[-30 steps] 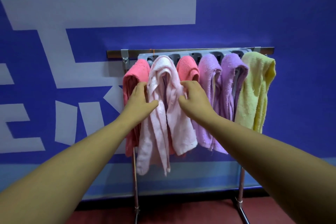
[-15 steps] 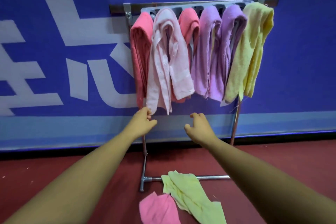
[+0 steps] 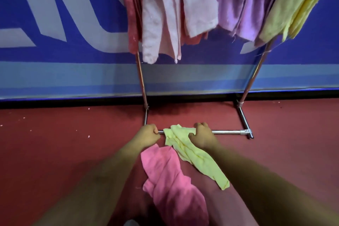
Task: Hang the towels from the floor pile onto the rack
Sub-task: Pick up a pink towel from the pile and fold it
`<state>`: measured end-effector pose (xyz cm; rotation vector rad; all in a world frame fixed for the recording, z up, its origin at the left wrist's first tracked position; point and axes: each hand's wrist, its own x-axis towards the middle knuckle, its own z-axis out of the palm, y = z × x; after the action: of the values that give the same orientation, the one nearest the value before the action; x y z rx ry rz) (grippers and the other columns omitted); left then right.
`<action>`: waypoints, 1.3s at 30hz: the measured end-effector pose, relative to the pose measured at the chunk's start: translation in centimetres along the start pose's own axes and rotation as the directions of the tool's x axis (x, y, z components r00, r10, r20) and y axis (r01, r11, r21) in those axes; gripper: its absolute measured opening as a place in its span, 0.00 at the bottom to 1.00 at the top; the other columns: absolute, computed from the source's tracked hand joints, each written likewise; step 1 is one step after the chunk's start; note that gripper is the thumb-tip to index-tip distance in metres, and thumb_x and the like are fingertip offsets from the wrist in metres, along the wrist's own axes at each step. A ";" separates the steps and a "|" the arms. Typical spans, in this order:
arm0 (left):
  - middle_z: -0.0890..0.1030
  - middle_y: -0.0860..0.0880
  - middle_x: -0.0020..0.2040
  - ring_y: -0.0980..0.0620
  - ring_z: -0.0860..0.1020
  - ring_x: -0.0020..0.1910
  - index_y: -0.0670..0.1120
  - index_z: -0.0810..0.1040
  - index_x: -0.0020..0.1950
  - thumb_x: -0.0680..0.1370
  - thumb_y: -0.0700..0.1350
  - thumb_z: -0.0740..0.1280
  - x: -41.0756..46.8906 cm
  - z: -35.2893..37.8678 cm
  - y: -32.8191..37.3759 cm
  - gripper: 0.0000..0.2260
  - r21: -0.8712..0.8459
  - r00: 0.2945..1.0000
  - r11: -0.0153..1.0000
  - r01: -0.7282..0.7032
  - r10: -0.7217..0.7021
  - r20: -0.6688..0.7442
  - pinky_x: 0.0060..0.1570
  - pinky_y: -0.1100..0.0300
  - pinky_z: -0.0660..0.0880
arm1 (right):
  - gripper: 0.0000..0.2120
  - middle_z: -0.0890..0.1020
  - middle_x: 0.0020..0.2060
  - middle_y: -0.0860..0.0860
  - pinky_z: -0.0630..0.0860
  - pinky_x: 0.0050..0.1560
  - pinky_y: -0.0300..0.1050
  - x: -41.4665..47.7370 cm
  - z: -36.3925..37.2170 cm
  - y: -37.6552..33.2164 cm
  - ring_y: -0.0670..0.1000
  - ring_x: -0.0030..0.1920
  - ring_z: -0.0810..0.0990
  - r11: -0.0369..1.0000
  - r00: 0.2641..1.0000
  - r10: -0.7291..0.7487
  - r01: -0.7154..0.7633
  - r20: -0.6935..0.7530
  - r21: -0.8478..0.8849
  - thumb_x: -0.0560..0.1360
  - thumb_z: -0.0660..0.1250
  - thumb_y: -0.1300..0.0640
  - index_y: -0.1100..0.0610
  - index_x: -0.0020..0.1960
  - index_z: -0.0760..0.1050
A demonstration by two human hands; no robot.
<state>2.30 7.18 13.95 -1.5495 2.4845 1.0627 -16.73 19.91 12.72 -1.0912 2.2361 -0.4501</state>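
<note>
Both hands reach the pale yellow crumpled towel [image 3: 185, 145] draped over the chrome base bar of the metal rack [image 3: 227, 131] on the red floor [image 3: 55, 152]. The left hand [image 3: 146, 136] is curled into a fist at the towel's left edge, and the right hand [image 3: 202, 136] grips its right edge. A pink crumpled towel [image 3: 170, 183] lies nearer, between the forearms, with bare floor open on both sides.

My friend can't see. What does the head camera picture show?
Both hands reach down to a yellow towel on the red floor, left hand beside it, right hand on it. A pink towel lies nearer; more hang on the rack.
</note>
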 end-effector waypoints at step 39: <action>0.77 0.50 0.37 0.57 0.75 0.33 0.45 0.76 0.46 0.79 0.38 0.66 1.7 4.4 -1.7 0.03 -0.697 0.997 0.715 0.052 -0.077 -0.004 0.29 0.65 0.69 | 0.18 0.67 0.27 0.47 0.63 0.35 0.43 1.5 3.7 -2.5 0.47 0.31 0.66 0.649 0.985 -0.084 -0.060 0.151 0.758 0.74 0.64 0.64 0.51 0.28 0.68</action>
<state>1.44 7.82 9.04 -1.7708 2.1057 2.1549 -13.58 17.02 10.65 -0.6380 1.5900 -1.1354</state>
